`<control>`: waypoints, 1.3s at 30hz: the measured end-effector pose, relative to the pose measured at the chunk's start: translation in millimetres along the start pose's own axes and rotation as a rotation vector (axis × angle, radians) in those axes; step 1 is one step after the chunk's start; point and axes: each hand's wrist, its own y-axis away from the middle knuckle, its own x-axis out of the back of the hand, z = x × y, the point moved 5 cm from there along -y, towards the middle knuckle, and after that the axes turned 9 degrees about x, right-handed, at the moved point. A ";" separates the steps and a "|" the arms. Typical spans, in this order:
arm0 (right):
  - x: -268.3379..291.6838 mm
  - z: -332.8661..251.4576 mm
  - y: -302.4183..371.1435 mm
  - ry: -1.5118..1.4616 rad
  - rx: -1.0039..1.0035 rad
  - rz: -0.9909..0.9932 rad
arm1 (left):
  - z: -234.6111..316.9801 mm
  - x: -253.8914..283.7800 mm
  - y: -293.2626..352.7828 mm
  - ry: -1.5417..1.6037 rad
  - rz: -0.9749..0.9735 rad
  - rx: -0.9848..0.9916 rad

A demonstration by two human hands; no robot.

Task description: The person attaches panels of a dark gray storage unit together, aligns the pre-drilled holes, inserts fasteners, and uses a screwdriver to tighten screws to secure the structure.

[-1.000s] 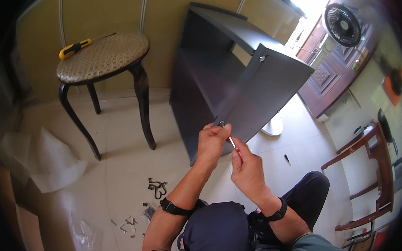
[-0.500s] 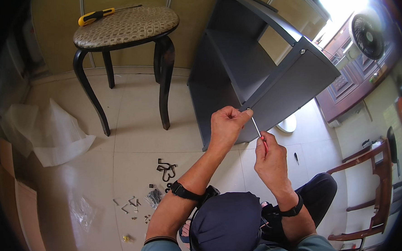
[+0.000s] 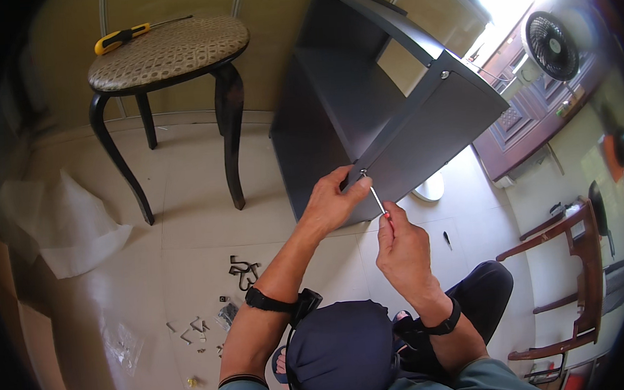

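Note:
A dark grey open cabinet (image 3: 415,144) with a shelf inside leans on the floor in front of me. My right hand (image 3: 405,250) grips a screwdriver by its red handle (image 3: 388,221), and its thin metal shaft points up and left. The tip meets a small silvery screw (image 3: 364,172) at the near edge of the side panel. Around that same edge my left hand (image 3: 332,202) is closed, its thumb lying beside the screw and some fingers hidden behind the panel. A second silvery fastener (image 3: 445,75) shows at the panel's far corner.
A round stool (image 3: 170,54) on the left bears a yellow-and-black screwdriver (image 3: 122,39). Black hooks (image 3: 244,271), small metal parts (image 3: 199,324) and plastic wrap (image 3: 80,221) lie on the floor. At right are a wooden chair (image 3: 585,272), a fan (image 3: 552,45) and a small dark object (image 3: 447,239).
My left thumb has drawn back from the screw, which now shows, and the fingers rest at the panel edge. The screwdriver stays at the screw. The whole view has shifted slightly.

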 end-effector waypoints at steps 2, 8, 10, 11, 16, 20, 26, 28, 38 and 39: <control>-2.7 -2.1 0.2 0.048 0.058 -0.026 | -9.6 2.2 -2.4 0.128 -0.022 0.006; -5.4 4.7 -1.2 -0.154 -0.106 -0.155 | -27.5 -8.2 -7.6 0.302 0.023 0.022; -12.2 16.5 1.7 -0.303 -0.131 -0.124 | -25.7 -9.9 -8.0 0.305 0.084 -0.050; -13.7 22.2 2.9 -0.455 -0.155 -0.092 | -25.9 -11.3 -7.9 0.305 0.084 -0.050; -15.6 14.3 8.3 -1.509 -0.778 -0.188 | -23.1 -11.2 -3.3 0.294 0.142 -0.075; -22.7 12.1 14.3 -1.938 -0.849 -0.192 | -20.9 -14.6 -1.5 0.276 0.179 -0.112; -16.7 22.5 5.1 -0.323 0.006 -0.027 | -28.9 -12.0 -8.5 0.252 0.153 -0.069; -20.0 25.8 4.5 -0.542 -0.219 -0.147 | -28.4 -13.5 -6.6 0.243 0.140 -0.055; -10.8 12.5 10.9 -1.399 -0.752 -0.331 | -25.4 -18.0 -8.4 0.223 0.163 -0.118; -10.1 14.1 11.5 -1.235 -0.725 -0.372 | -28.4 -16.3 -8.1 0.219 0.175 -0.101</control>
